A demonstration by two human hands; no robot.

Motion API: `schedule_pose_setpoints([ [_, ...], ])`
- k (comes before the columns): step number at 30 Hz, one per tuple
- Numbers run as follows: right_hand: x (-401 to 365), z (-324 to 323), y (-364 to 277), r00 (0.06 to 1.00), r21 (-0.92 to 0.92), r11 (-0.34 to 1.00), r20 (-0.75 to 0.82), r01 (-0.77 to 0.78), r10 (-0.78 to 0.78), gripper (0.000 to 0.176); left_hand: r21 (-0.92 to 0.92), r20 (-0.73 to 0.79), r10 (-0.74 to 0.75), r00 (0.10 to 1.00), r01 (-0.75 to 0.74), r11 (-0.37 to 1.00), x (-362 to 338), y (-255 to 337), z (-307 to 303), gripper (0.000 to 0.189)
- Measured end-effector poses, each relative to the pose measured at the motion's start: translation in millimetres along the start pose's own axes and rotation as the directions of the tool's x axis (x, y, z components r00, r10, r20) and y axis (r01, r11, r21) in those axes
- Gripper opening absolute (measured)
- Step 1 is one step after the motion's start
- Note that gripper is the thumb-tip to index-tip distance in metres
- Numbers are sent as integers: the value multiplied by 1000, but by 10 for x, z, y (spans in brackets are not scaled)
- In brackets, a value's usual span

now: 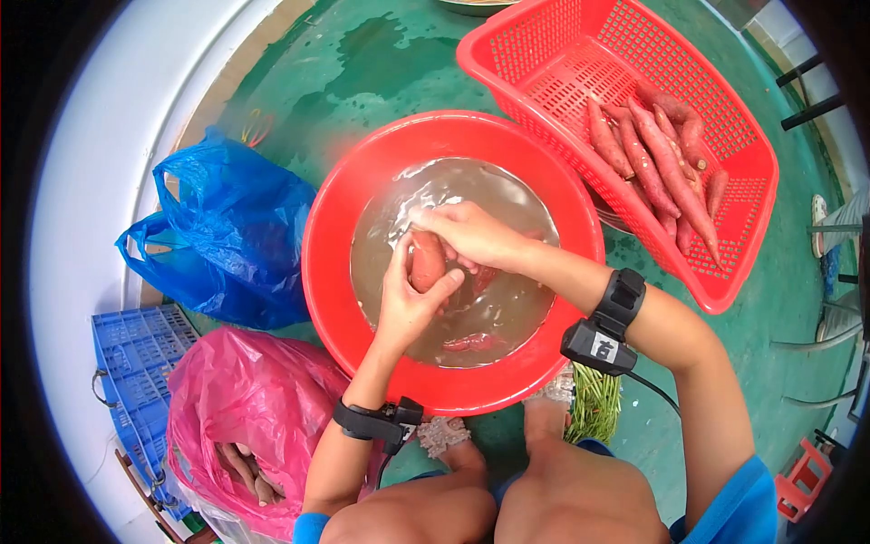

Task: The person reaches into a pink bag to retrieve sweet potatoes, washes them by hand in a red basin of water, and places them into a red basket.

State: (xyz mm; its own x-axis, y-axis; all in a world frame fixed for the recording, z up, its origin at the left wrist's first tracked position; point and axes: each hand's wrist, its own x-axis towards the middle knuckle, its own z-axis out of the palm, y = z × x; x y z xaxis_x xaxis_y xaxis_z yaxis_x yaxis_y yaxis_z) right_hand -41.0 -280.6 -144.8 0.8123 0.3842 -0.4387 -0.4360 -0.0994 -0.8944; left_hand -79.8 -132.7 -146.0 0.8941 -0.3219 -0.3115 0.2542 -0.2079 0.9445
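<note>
Sweet potato point(427, 261) over murky water in red basin point(453, 391), gripped between my left hand point(410, 304) and right hand point(467, 238), fingers curled around it. Red basket point(736, 195) of sweet potatoes beside basin, upper right; blue bag point(231, 236) at left.

Basin point(333, 272) on floor point(299, 118), ctr, just before feet point(446, 435); water point(512, 313) in it, one root point(471, 343) in water at near side. Basket point(743, 245) to far R of basin, sweet potatoes point(652, 168) inside. Far bag point(236, 240) L of basin; near bag point(272, 372) nr-L, behind far bag, w/ tubers point(245, 471) inside. Crate point(140, 358) L of near bag, by wall point(77, 199). Greens point(595, 405) just R of feet, nr basin. Stool point(803, 479) well off R.
</note>
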Motion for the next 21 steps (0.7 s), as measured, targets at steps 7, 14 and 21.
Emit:
schedule_pose_setpoints([
  [7,-66,101,7,933,-113,927,18,358,-358,32,201,-91,189,978,-168,965,-1,-11,-65,39],
  [14,-175,220,-62,910,-273,892,-106,361,-401,29,274,-71,187,980,-161,948,-25,14,-18,35],
  [21,-68,274,26,885,98,890,-203,445,-420,26,404,-69,315,947,-263,876,-45,55,-19,36],
])
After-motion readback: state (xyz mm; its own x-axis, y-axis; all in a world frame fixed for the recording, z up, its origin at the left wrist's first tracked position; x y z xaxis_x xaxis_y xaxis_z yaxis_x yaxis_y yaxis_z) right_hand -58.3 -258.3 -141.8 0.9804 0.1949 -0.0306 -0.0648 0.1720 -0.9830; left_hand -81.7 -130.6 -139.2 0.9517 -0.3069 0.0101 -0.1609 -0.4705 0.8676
